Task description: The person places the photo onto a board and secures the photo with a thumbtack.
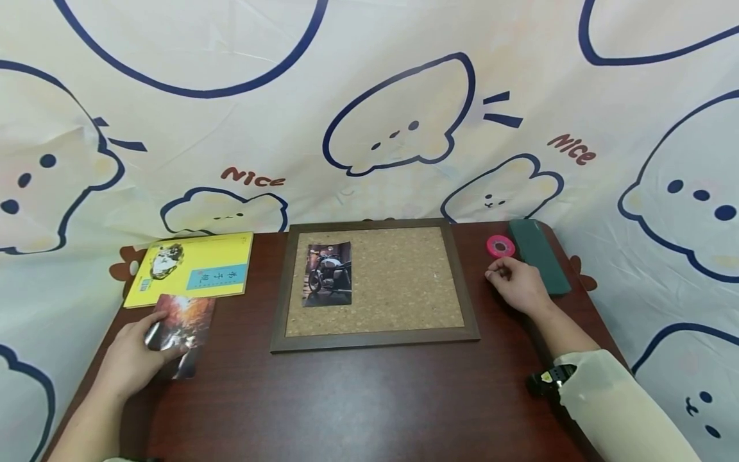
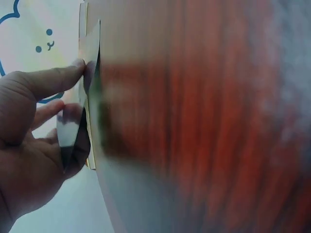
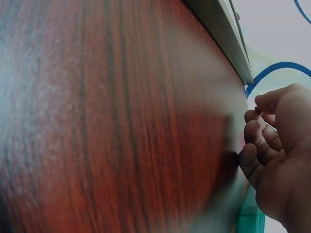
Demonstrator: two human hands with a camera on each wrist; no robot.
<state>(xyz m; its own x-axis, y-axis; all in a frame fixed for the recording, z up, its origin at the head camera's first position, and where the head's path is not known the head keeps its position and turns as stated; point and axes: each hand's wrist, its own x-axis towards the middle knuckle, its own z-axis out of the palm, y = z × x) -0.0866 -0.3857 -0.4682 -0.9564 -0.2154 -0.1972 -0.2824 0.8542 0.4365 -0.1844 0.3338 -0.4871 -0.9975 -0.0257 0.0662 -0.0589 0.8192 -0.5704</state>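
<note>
My left hand (image 1: 129, 359) pinches a glossy photo print (image 1: 187, 321) with red and orange tones at the left of the table. In the left wrist view the print (image 2: 92, 63) appears nearly edge-on and bent, with the thumb on one side and fingers on the other. The print's top overlaps a yellow book (image 1: 225, 247) in the head view. My right hand (image 1: 519, 285) is by a pink disc (image 1: 500, 246) and a dark green case (image 1: 539, 256). Its fingers (image 3: 252, 131) are curled, thumb close to the index finger; I cannot tell whether something small sits between them.
A cork board (image 1: 404, 282) in a brown wooden frame lies mid-table, with a motorcycle photo (image 1: 329, 273) on its left part. Brown wood-grain tabletop (image 1: 346, 404) extends in front of it. Behind and beside the table hangs a white cloth (image 1: 392, 32) with cartoon outlines.
</note>
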